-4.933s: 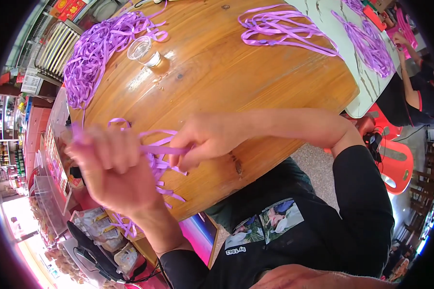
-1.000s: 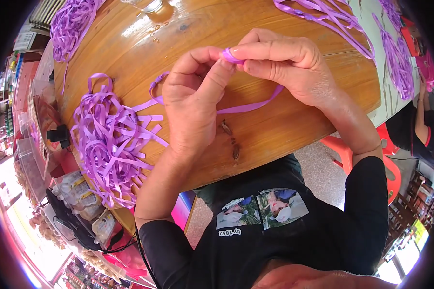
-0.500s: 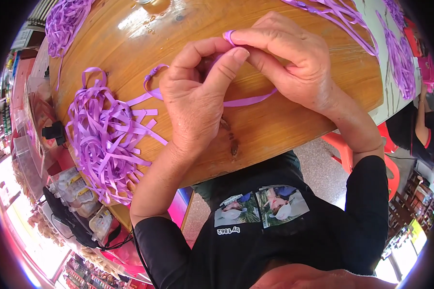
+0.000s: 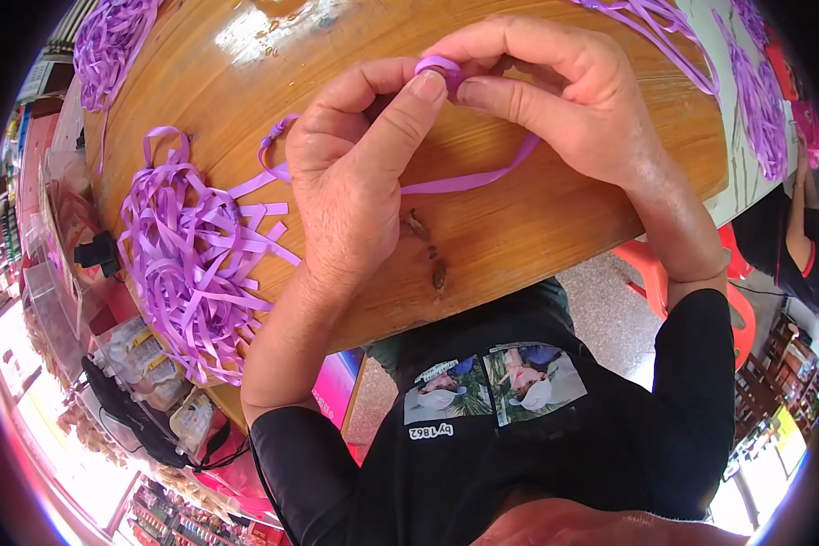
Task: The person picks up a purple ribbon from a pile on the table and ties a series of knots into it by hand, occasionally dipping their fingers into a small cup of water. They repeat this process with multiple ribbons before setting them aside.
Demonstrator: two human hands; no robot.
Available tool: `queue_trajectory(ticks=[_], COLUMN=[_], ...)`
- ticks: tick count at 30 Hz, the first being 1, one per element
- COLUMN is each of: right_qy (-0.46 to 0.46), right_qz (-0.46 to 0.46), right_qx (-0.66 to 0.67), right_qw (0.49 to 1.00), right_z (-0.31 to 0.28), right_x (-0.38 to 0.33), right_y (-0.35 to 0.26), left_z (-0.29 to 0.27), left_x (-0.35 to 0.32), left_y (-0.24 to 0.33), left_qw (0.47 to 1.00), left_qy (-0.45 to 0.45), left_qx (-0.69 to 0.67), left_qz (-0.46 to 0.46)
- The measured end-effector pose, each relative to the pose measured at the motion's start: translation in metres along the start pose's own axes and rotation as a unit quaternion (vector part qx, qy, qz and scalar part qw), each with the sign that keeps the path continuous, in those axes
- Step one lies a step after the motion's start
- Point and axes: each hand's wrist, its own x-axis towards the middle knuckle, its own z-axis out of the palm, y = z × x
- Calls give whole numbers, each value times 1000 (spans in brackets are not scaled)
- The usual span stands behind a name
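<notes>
Between both hands, above the wooden table (image 4: 555,214), a purple ribbon (image 4: 469,182) is bent into a small loop at the fingertips. My left hand (image 4: 355,155) pinches the loop between thumb and forefinger. From the other side my right hand (image 4: 555,91) grips the same ribbon with its thumb and fingers. A length of it hangs in a curve below the hands, and a knotted part (image 4: 273,136) shows to the left of my left hand. Part of the ribbon is hidden behind the fingers.
A big heap of purple ribbons (image 4: 191,264) lies at the table's left edge. More ribbon bundles (image 4: 114,55) are at the far left and far right. A red plastic stool (image 4: 742,318) stands on the right. Another person's arm (image 4: 799,241) shows at the right rim.
My hands have drawn slightly apart, the right one moving a little right. The ribbon loop at the fingertips now shows more openly, and the hanging length has shifted.
</notes>
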Motion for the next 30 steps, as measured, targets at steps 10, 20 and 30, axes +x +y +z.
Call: queue_trajectory(ticks=[10,20,30], right_qy=[6,-8,-85], right_qz=[-111,-352,126], right_qx=[-219,-381,-290], right_qw=[969,855,945], right_z=[1,-9,-13], right_x=[-15,0,12], right_y=[12,32,-36], left_z=[-6,-9,-10], left_x=[6,11,9], left_y=[-2,-4,-4], left_qw=[993,983,988], left_qy=[-32,-18,-30], left_qx=[5,109,64], left_qz=[-111,-147,-136])
